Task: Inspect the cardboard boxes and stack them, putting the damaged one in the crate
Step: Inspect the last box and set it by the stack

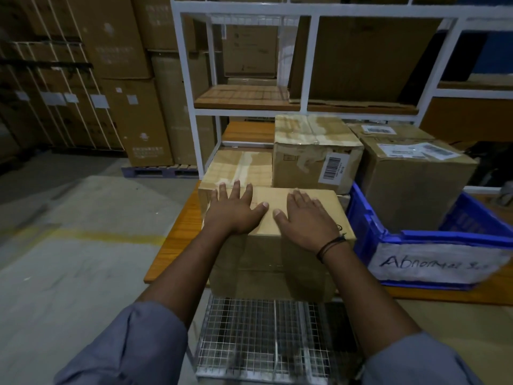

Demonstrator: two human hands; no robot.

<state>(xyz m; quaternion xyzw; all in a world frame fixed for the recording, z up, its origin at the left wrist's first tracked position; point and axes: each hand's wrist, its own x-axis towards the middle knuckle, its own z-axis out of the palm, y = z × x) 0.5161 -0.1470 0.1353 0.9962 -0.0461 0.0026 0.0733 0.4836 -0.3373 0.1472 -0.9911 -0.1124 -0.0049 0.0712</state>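
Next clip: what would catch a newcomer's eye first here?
The left hand and right hand lie flat on the near cardboard box at centre. To its right, a blue crate labelled "Abnormal" holds a large box. Behind, a taped box shows a barcode sticker.

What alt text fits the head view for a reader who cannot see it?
The left hand and right hand lie flat, fingers spread, on top of a cardboard box at the front of a wooden table. To its right, a blue crate labelled "Abnormal" holds a second box; more boxes stand behind.
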